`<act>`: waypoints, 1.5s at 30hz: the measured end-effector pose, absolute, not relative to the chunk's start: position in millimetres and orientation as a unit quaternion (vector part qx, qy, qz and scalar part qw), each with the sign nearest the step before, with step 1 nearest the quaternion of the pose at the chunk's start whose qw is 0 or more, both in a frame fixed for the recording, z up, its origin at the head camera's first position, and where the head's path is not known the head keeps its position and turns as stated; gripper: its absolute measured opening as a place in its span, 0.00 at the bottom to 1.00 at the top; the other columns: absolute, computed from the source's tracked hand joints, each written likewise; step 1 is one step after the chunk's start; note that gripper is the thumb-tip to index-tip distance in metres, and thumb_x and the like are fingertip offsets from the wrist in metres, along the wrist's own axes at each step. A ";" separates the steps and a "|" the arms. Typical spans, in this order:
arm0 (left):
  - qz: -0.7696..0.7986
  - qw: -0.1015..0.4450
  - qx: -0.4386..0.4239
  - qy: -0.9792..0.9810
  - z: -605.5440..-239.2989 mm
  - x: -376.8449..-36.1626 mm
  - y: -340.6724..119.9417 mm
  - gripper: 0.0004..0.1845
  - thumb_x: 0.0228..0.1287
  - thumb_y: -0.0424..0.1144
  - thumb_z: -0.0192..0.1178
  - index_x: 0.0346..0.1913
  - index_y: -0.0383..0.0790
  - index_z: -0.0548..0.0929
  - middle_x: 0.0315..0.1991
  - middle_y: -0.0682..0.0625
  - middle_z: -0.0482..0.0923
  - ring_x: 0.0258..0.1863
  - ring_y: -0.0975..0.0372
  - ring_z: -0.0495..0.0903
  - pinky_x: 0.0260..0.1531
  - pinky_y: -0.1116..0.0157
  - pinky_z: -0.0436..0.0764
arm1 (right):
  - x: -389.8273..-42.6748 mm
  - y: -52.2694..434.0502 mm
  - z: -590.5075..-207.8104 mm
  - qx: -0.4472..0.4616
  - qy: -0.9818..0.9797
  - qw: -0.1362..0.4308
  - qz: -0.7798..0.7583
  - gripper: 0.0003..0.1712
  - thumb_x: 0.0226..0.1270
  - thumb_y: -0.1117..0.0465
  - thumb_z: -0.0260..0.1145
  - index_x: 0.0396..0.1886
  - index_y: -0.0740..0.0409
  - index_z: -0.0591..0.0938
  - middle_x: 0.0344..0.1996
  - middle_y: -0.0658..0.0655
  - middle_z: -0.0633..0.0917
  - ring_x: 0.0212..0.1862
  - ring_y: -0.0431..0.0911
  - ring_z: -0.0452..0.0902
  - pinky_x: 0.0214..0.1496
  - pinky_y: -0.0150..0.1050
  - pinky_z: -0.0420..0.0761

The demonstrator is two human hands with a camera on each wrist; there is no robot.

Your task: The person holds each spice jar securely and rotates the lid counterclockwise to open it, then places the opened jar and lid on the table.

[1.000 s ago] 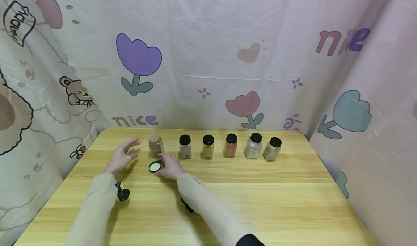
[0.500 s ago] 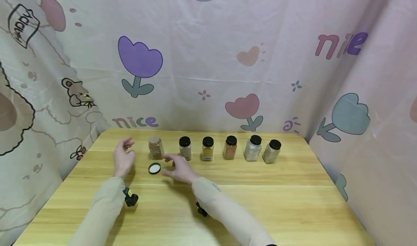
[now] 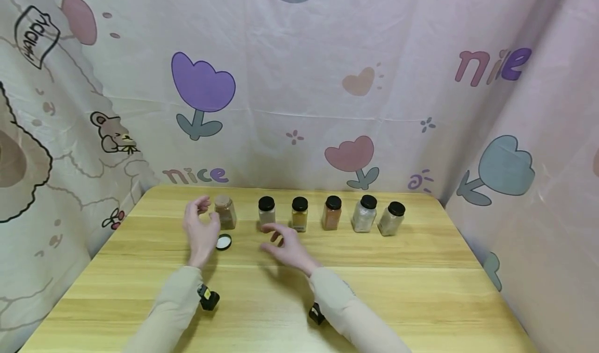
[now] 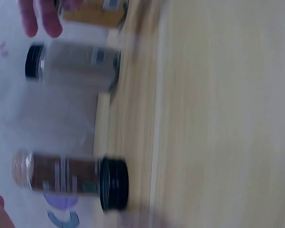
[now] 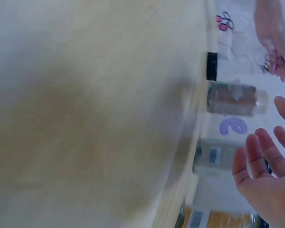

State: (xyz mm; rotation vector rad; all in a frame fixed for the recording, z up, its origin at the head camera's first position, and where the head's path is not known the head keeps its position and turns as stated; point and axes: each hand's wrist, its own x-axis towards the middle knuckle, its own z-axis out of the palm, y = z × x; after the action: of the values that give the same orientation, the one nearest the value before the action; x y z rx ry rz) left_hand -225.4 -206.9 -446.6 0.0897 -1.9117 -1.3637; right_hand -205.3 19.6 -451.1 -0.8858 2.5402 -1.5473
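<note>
Between our relaxed left hand (image 3: 201, 235) and right hand (image 3: 291, 249), an uncapped brown-filled jar (image 3: 226, 216) is standing mouth-up, wooden table (image 3: 262, 311) beneath, printed curtain (image 3: 281, 62) behind.

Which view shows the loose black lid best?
Head: the loose black lid lies with its white inside up, so rim and inside both show. The left wrist view has it larger but blurred, only its black side. The right wrist view shows it edge-on, no white visible.

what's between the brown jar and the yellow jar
A capped grey jar, its base partly hidden by the right hand, stands between the brown jar and the yellow jar, in the head view.
</note>
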 end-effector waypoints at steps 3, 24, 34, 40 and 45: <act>-0.530 0.392 0.000 -0.752 -447.5 -221.4 -192.4 0.23 0.55 0.17 0.55 0.56 0.25 0.77 0.46 0.32 0.76 0.46 0.52 0.74 0.51 0.74 0.72 | -201.1 33.2 -452.6 -0.276 0.809 0.016 -0.519 0.26 0.68 0.64 0.68 0.64 0.66 0.76 0.57 0.68 0.81 0.50 0.59 0.79 0.47 0.32 0.82; -0.558 0.096 -0.056 -0.822 -460.9 -223.4 -148.3 0.47 0.67 0.40 0.67 0.79 0.33 0.49 0.79 0.35 0.52 0.78 0.42 0.55 0.80 0.47 0.56 | -167.1 111.8 -460.2 -0.222 0.774 -0.039 -0.592 0.24 0.68 0.66 0.67 0.63 0.64 0.78 0.55 0.71 0.82 0.45 0.34 0.78 0.45 0.30 0.81; -0.571 0.042 -0.075 -0.816 -467.2 -239.4 -146.1 0.51 0.69 0.39 0.65 0.79 0.29 0.39 0.80 0.32 0.44 0.80 0.41 0.49 0.81 0.47 0.53 | -159.6 130.2 -458.1 -0.231 0.761 -0.040 -0.605 0.22 0.71 0.67 0.64 0.64 0.65 0.76 0.56 0.75 0.80 0.46 0.35 0.78 0.46 0.31 0.81; -0.572 0.027 -0.073 -0.817 -472.0 -245.9 -147.7 0.50 0.69 0.38 0.65 0.79 0.28 0.40 0.80 0.31 0.44 0.79 0.39 0.49 0.81 0.47 0.53 | -159.2 128.8 -460.3 -0.227 0.757 -0.030 -0.612 0.23 0.72 0.64 0.65 0.64 0.65 0.76 0.56 0.75 0.80 0.48 0.42 0.80 0.48 0.31 0.82; -0.579 0.020 -0.067 -0.813 -476.3 -251.4 -149.2 0.48 0.69 0.37 0.64 0.79 0.29 0.43 0.80 0.31 0.45 0.80 0.41 0.49 0.81 0.49 0.52 | -159.4 126.2 -462.9 -0.226 0.753 -0.024 -0.617 0.23 0.72 0.64 0.65 0.63 0.66 0.76 0.57 0.75 0.80 0.49 0.44 0.80 0.49 0.31 0.82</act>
State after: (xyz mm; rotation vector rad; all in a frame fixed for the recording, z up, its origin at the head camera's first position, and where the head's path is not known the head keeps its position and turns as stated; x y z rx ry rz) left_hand -251.4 -149.2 -476.3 -0.2070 -2.5218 -1.7952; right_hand -159.4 126.2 -462.9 -0.7204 2.4032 -1.9684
